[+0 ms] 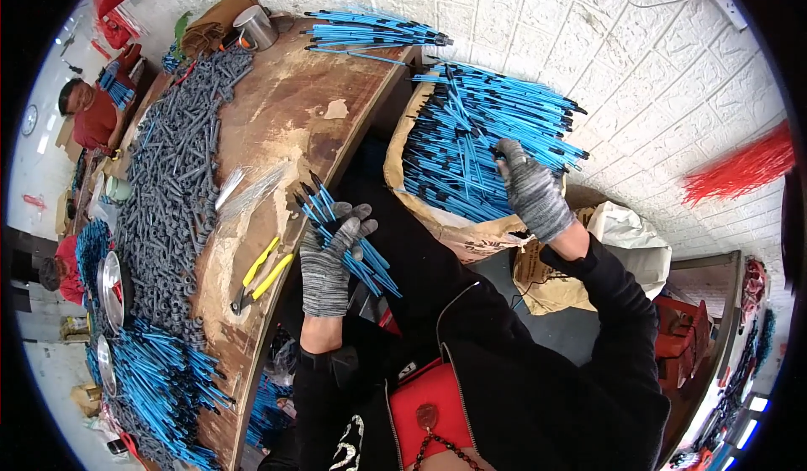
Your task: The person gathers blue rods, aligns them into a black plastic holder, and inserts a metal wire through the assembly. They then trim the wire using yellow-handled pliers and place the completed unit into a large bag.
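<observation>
Both my hands wear grey knitted gloves. Near the table edge, my left hand (334, 257) is closed around a small bunch of thin blue rods (370, 276) with black ends, which stick out on both sides of the palm. To the right, my right hand (534, 187) is over an open paper sack (471, 236). Its fingers are curled in a pinch, with a black rod end showing at the fingertips; the rest of that rod is hard to separate from the pile. Many similar blue rods (458, 156) fill the sack and lean toward the wall.
The brown wooden table (282, 93) bears a long heap of grey plastic pieces (168, 177), yellow-handled pliers (262, 273), clear thin strips (252, 189), a metal mug (255, 27) and more blue rods (168, 383). A white sack (630, 244) stands at right. Two people are at far left.
</observation>
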Tool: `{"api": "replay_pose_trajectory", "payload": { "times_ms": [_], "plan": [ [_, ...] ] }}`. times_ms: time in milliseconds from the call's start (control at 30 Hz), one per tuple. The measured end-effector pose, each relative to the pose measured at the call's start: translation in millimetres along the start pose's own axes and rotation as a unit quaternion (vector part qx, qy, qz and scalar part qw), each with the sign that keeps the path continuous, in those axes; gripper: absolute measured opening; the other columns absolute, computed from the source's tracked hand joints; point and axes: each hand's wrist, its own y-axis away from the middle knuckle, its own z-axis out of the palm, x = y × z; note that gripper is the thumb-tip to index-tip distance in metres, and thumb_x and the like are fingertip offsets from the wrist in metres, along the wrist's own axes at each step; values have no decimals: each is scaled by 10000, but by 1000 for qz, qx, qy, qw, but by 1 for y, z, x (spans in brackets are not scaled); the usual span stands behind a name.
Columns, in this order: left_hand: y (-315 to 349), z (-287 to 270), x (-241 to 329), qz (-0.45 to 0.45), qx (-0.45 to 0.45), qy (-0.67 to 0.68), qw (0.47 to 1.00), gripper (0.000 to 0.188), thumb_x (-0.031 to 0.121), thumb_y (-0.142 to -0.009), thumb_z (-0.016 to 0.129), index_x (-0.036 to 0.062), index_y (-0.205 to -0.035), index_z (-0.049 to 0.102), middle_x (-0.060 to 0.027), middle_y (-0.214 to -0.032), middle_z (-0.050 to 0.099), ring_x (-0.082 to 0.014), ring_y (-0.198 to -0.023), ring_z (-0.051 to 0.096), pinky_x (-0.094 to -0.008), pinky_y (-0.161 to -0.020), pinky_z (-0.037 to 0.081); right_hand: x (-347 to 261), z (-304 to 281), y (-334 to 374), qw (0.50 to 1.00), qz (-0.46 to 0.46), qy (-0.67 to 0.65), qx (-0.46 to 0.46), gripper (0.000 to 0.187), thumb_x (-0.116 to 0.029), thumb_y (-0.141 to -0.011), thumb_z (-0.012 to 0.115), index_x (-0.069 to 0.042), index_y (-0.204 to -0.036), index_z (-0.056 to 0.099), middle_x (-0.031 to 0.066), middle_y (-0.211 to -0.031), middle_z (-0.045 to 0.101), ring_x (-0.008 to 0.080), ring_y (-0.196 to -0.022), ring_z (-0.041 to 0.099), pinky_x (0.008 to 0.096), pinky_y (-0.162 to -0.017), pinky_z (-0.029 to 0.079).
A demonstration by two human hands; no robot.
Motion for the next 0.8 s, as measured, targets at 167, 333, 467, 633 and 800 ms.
{"api": "replay_pose_trajectory", "payload": {
  "times_ms": [167,333,467,633,800],
  "plan": [
    [1,-15,-7,-49,-17,31,998,323,48,-834,651,6,-1134,538,-228,-1074,626,-278,-881,669,-227,-535,506,1,-13,-18,991,26,-127,-33,228,-146,-973,462,-9,-1153,481,80,-873,616,165,-768,634,298,-701,550],
    [-2,9,-9,-2,-15,34,999,293,52,-839,658,8,-1110,555,-168,-1005,653,-202,-800,664,-268,-670,512,-36,-36,-25,861,108,-493,-66,220,-162,-977,453,-4,-1127,480,108,-902,595,190,-828,632,338,-770,562],
    [-1,34,-11,75,-93,1,993,313,98,-832,681,14,-1109,561,-121,-943,654,-180,-752,647,-289,-721,511,-58,-14,2,818,120,-522,-208,218,-171,-966,482,-3,-1105,493,92,-894,593,176,-862,627,332,-754,556],
    [-1,14,-16,8,-59,-6,998,291,120,-822,693,35,-1075,577,-94,-885,649,-198,-756,649,-293,-741,516,-82,16,-4,897,34,-314,-310,302,-244,-949,515,-4,-1133,509,130,-907,611,259,-830,638,330,-714,528],
    [8,1,9,-104,-95,98,985,222,80,-822,674,44,-1020,580,-140,-896,660,-239,-810,664,-297,-688,534,-1,75,-84,962,-90,249,-72,393,-351,-879,568,-4,-1063,558,184,-810,607,316,-796,613,393,-690,502]
  ]
}}
